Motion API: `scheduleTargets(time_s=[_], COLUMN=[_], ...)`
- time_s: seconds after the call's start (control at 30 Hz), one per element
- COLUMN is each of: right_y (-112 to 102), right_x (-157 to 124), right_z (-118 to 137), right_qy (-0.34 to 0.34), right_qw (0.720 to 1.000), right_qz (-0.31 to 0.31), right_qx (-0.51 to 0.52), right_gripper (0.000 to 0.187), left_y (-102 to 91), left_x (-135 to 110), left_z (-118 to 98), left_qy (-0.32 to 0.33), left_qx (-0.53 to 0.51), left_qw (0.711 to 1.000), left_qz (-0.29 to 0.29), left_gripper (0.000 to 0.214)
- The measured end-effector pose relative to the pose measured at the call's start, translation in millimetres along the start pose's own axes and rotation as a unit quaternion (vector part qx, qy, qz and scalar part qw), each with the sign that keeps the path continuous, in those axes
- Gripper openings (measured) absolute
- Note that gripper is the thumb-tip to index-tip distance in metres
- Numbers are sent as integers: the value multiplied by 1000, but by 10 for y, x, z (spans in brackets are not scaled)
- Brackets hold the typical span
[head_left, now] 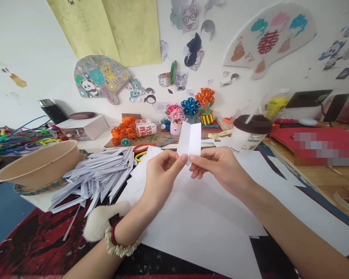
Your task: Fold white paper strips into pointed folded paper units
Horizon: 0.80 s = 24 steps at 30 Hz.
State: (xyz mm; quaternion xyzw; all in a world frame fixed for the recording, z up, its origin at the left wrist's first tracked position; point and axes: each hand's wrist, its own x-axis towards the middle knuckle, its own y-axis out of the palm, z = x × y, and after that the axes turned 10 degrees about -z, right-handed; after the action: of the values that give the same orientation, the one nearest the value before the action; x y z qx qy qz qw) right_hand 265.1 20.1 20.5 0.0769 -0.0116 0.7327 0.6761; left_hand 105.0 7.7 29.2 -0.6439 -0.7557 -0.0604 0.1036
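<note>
Between my two hands a small folded piece of white paper (192, 137) stands upright, with a crease running down it. My left hand (165, 166) pinches its lower left edge between thumb and fingers. On the lower right edge, my right hand (213, 159) grips it the same way, thumb toward me. Both hands hover over large white sheets (197, 217) spread on the table. Left of my left hand lies a heap of folded white paper strips (101, 174). A white fluffy object (97, 223) rests beside my left wrist.
A beige basin (40, 162) stands at the left. Behind the hands are scissors with a yellow and red handle (141, 155), orange flowers (125, 131) and a potted flower (206, 108). A lidded drink cup (248, 133) with a straw stands right, near a red folder (317, 143).
</note>
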Motion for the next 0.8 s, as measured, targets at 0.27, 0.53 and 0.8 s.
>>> scheduleTargets(time_s=[0.27, 0.53, 0.8], right_y=[15, -1, -13], right_x=[-11, -14, -4], right_z=[11, 30, 15], right_qy=[-6, 2, 0], right_qw=[1000, 999, 998], right_qz=[-2, 3, 18], right_qx=[14, 34, 59], right_gripper=[23, 20, 15], left_y=[-5, -25, -39], left_x=[-2, 2, -1], left_z=[2, -5, -12], left_qy=[16, 25, 12], left_qx=[-1, -46, -92], left_qw=[1000, 998, 994], left_qz=[5, 29, 55], left_gripper=[28, 28, 25])
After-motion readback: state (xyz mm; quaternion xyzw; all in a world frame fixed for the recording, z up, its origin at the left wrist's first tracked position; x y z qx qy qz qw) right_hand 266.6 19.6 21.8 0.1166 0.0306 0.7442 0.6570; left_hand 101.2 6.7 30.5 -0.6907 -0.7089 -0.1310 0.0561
